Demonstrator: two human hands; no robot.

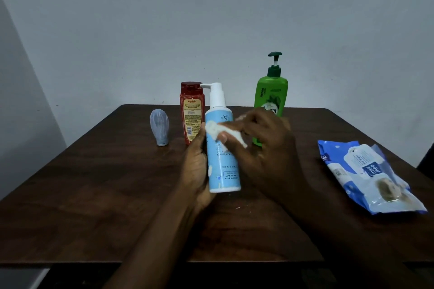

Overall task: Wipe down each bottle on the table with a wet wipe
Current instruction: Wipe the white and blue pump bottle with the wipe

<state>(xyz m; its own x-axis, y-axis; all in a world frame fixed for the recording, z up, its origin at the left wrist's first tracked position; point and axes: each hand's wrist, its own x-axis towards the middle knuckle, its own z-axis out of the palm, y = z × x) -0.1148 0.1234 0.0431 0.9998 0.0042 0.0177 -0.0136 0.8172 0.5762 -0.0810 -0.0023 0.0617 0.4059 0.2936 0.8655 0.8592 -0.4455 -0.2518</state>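
Both hands meet at the middle of the table point(94, 183). Left hand point(196, 166) grips the blue bottle point(224, 166) from its left side, fingers curled round behind the body. Right hand point(265, 148) pinches a crumpled white wipe point(212, 130) and presses it against the bottle's upper front, just below the white pump neck. The blue bottle stands nearly upright, leaning slightly left at the top; I cannot tell whether its base touches the table.

Behind it, the red bottle point(190, 110) stands upright just to the left, partly hidden by the blue one. The green bottle point(271, 96) with a pump top stands at the far edge, its lower part behind the right hand. A small grey bottle point(159, 128) stands on its cap left of the red one. On the right, well apart from the bottles, lies a blue wipes pack point(366, 176), flat with its flap lifted.
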